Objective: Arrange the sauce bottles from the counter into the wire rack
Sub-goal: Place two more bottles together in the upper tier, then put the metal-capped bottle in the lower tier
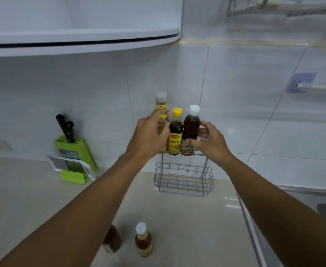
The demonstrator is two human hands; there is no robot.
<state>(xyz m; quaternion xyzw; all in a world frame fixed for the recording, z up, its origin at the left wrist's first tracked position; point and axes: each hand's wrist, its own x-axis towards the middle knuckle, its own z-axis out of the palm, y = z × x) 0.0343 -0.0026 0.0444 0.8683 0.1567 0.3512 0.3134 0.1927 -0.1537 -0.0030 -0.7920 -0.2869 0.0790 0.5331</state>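
Observation:
A two-tier wire rack stands on the counter against the tiled wall. Its upper tier holds three bottles: a tall pale-capped bottle, a yellow-capped dark sauce bottle and a white-capped dark bottle. My left hand wraps the tall bottle. My right hand grips the white-capped dark bottle with thumb and fingers. The lower tier is bare. On the counter near me stand a white-capped amber bottle and a reddish-brown bottle partly hidden behind my left forearm.
A green knife block with a black-handled knife leans at the wall to the left, with a white and green grater in front of it. A cupboard overhangs above. A steel sink edge runs at the right.

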